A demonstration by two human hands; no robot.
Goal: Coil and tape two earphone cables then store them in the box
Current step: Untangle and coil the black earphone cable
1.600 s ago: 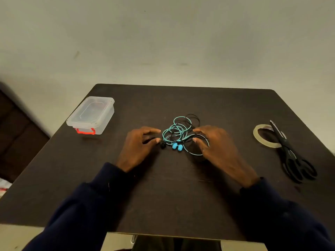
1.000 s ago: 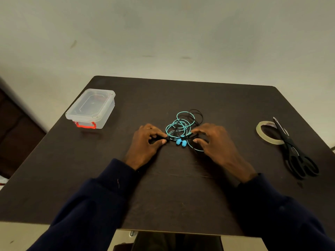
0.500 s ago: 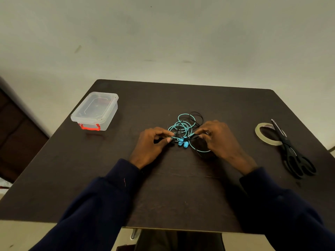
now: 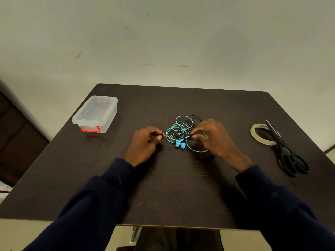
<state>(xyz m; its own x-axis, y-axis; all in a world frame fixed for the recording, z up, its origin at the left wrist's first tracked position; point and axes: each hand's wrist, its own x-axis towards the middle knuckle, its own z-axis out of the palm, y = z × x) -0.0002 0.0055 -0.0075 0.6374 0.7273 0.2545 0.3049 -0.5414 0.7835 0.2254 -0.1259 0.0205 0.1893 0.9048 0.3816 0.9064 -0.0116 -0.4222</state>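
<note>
A person in dark blue sleeves works at a dark table (image 4: 181, 192), both hands in the middle of a tangle of two earphone cables. The left hand (image 4: 144, 144) is curled, thumb and forefinger pinched on the black cable (image 4: 196, 118) at the tangle's left edge. The right hand (image 4: 213, 137) grips the tangle from the right, its fingertips (image 4: 194, 136) closed on strands where the black and the teal cable (image 4: 178, 128) cross; which strand they hold cannot be told. The teal cable lies in loose loops between the hands, running partly under the right hand, with its two blue earbuds (image 4: 180, 144) side by side on the table just near of the loops. The black cable shows as thin arcs at the far side of the heap, wound through the teal one. Neither cable is coiled or taped.

At the far left of the table, well apart from the hands, stands a clear plastic box (image 4: 95, 114) with its lid on and a red latch (image 4: 90, 129) on its near end. At the right, a roll of clear tape (image 4: 262, 134) lies flat, and black scissors (image 4: 286, 153) lie closed beside it, blades resting across the roll's right rim, handles toward the near edge. A pale wall rises beyond the table.
</note>
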